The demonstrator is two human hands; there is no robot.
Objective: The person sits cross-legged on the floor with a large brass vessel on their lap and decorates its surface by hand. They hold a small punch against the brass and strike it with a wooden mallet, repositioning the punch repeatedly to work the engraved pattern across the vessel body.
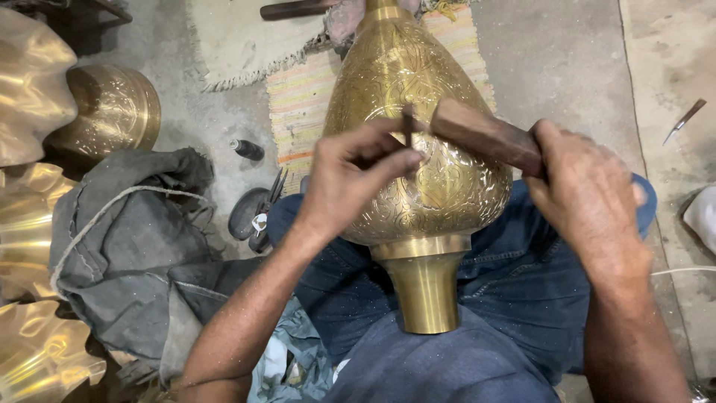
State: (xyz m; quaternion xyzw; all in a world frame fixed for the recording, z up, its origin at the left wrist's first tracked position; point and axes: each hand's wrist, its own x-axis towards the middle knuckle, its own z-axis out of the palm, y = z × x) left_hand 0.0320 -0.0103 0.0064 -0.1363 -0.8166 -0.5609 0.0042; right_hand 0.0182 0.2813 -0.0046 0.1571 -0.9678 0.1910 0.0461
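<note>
A large engraved brass vase [418,112] lies across my lap, its plain neck [425,287] pointing toward me. My left hand [350,175] pinches a thin dark chisel [408,127] upright against the vase's patterned belly. My right hand [589,198] grips a brown wooden mallet [481,134], whose head sits right beside the chisel's top. My legs in blue jeans [514,283] support the vase.
A grey cloth bundle with a cord [134,239] lies at my left. Brass pieces [112,108] and fluted brass shapes [30,224] crowd the left edge. Small dark tools [257,213] lie on the concrete floor, a striped mat [302,104] under the vase, and a knife [682,121] at right.
</note>
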